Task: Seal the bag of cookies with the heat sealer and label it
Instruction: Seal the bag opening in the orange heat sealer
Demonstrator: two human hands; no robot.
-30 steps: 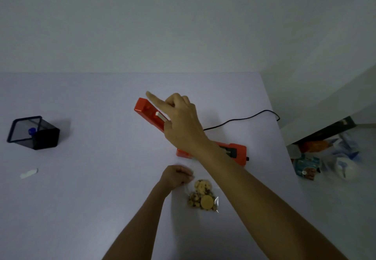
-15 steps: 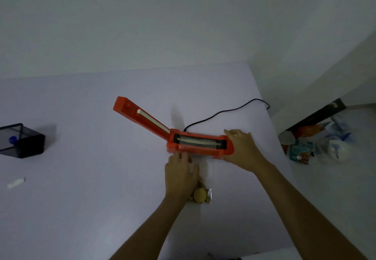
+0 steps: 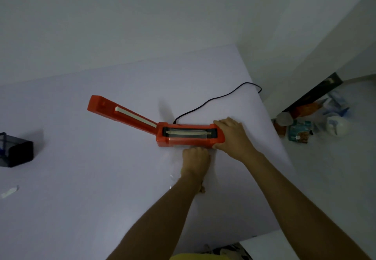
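- Heat sealer [image 3: 189,136]: a long, boxy body of glossy orange plastic lying near the right edge of the table [image 3: 101,178], its length running roughly parallel to the near edge. A dark recessed channel on its top face carries a pale sealing strip.
- Sealer arm [image 3: 122,112]: a straight orange bar hinged at the body's left end, raised and angled toward the far left, with a matching pale strip along its underside.
- Power cord [image 3: 215,100]: thin, black and round, leaving the back of the body and curving over the table's right edge.
- My right hand [image 3: 232,135]: wrapped round the right end of the sealer body, fingers over the top and thumb against the near side.
- My left hand [image 3: 195,160]: fingers curled, knuckles up, pressed against the near side of the sealer body. It rests on the clear film of the bag; whether it pinches the film I cannot tell.
- Bag of cookies [image 3: 173,170]: thin, transparent, faintly shiny plastic lying flat on the table just in front of the sealer, largely hidden under my left wrist. A brown crumbly cookie [image 3: 202,188] shows beside my forearm.
- Table: a smooth, matte, pale lilac top.
- Mesh holder [image 3: 15,151]: a black, box-shaped container at the left edge.
- White scrap [image 3: 9,192]: a small flat piece near the left edge, closer to me.
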